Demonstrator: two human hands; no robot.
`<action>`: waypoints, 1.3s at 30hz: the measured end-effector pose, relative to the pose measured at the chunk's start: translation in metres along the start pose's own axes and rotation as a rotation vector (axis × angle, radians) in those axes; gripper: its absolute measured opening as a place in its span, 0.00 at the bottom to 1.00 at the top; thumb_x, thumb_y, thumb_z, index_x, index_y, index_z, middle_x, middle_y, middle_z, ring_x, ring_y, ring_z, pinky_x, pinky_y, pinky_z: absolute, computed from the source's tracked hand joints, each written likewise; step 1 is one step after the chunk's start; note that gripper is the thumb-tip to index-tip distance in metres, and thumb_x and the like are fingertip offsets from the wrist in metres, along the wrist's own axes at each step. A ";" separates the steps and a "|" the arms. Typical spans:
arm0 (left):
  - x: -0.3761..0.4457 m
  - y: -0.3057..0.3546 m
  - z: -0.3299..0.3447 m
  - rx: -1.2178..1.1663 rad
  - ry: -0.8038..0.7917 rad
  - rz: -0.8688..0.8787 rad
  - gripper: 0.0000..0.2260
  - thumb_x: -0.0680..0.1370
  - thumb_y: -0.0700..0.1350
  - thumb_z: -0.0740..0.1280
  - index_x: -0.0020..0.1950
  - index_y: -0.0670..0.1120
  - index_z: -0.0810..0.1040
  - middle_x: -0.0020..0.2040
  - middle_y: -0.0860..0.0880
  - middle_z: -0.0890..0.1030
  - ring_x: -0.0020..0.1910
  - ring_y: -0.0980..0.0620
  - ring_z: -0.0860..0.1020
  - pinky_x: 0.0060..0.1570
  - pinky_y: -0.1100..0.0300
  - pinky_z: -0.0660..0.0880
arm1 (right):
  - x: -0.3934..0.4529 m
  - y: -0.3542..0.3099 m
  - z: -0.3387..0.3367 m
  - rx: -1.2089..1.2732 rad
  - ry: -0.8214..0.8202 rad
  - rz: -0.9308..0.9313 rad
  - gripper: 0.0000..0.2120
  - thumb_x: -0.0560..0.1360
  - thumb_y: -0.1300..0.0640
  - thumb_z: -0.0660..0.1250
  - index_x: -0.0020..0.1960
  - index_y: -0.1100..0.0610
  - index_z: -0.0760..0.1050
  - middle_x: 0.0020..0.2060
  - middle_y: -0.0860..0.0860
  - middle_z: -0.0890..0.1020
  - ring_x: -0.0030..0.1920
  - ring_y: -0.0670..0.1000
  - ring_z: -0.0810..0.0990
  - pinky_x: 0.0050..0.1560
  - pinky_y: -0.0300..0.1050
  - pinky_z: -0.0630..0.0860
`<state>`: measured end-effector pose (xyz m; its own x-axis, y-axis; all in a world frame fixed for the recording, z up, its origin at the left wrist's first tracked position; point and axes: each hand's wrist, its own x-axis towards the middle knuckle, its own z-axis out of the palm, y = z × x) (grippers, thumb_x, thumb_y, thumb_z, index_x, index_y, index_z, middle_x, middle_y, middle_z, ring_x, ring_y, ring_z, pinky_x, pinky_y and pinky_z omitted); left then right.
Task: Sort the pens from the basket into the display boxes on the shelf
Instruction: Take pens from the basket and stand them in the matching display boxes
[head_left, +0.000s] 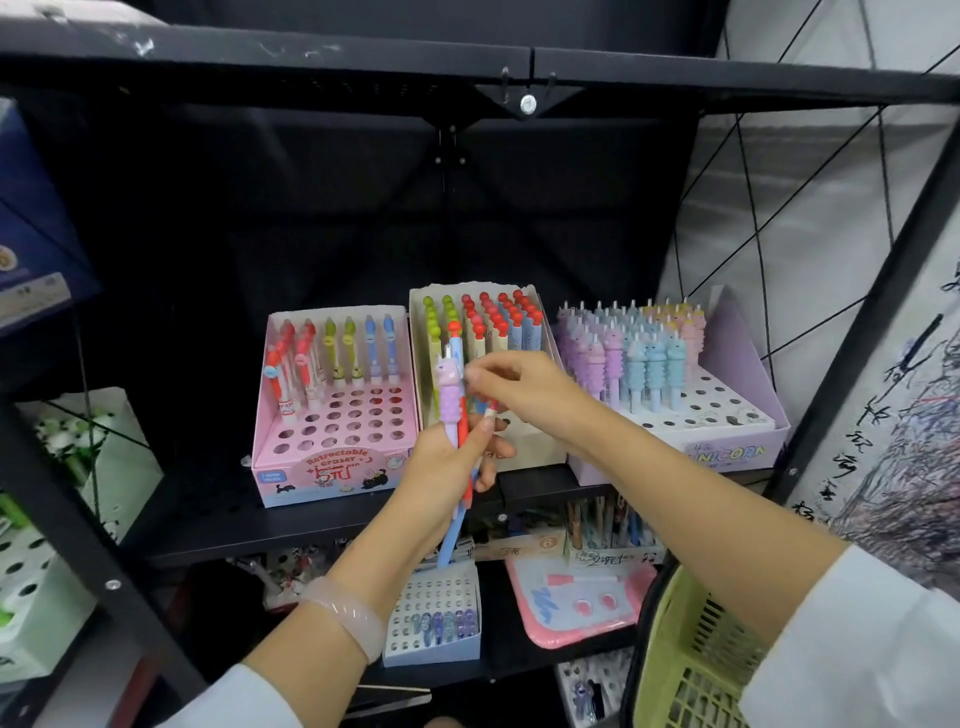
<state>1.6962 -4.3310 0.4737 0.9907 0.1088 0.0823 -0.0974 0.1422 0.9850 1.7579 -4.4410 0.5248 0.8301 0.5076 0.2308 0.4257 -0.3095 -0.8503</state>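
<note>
Pens held in a bunch before the black metal shelf (322, 525).
Left hand (447, 467) grips slim plastic pens, including a purple unicorn-topped pen (450, 397); right hand (524, 389) pinches one top. Light, stiff, slick: best pinched below the cap. Lilac unicorn display box (737, 364) sits toward the shelf's right edge.

I take this for a stationery shop. A black metal shelf (322, 514) carries three open display boxes side by side: a pink one (332, 457) printed "Retractable eraser" on the left, a cream one (524, 447) in the middle, and a lilac "Unicorn" box (727, 452) on the right, each with pens standing in punched holes. Lower shelves hold more such boxes, some with handwritten price cards (597, 553).
</note>
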 end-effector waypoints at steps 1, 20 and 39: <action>-0.001 0.000 0.001 0.018 -0.009 0.006 0.08 0.80 0.44 0.60 0.46 0.42 0.77 0.32 0.48 0.81 0.23 0.54 0.69 0.25 0.62 0.66 | -0.002 -0.001 0.001 0.046 -0.051 0.020 0.07 0.78 0.55 0.62 0.49 0.54 0.78 0.42 0.50 0.81 0.36 0.39 0.76 0.37 0.31 0.73; 0.000 0.009 -0.005 0.004 0.052 0.033 0.11 0.81 0.49 0.56 0.48 0.46 0.76 0.30 0.49 0.81 0.24 0.54 0.75 0.26 0.63 0.75 | 0.007 0.022 -0.038 -0.225 0.433 -0.034 0.03 0.81 0.57 0.56 0.49 0.56 0.65 0.42 0.63 0.80 0.42 0.62 0.80 0.42 0.56 0.78; -0.005 0.008 -0.019 0.058 0.070 0.053 0.07 0.82 0.40 0.56 0.49 0.43 0.73 0.37 0.50 0.81 0.25 0.59 0.71 0.29 0.66 0.71 | 0.013 0.039 -0.013 -0.553 0.367 0.064 0.06 0.78 0.57 0.63 0.49 0.61 0.71 0.39 0.56 0.80 0.40 0.53 0.79 0.40 0.44 0.73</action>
<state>1.6888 -4.3120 0.4784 0.9750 0.1832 0.1254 -0.1414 0.0770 0.9870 1.7898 -4.4570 0.5006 0.8871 0.1983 0.4168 0.4123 -0.7465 -0.5222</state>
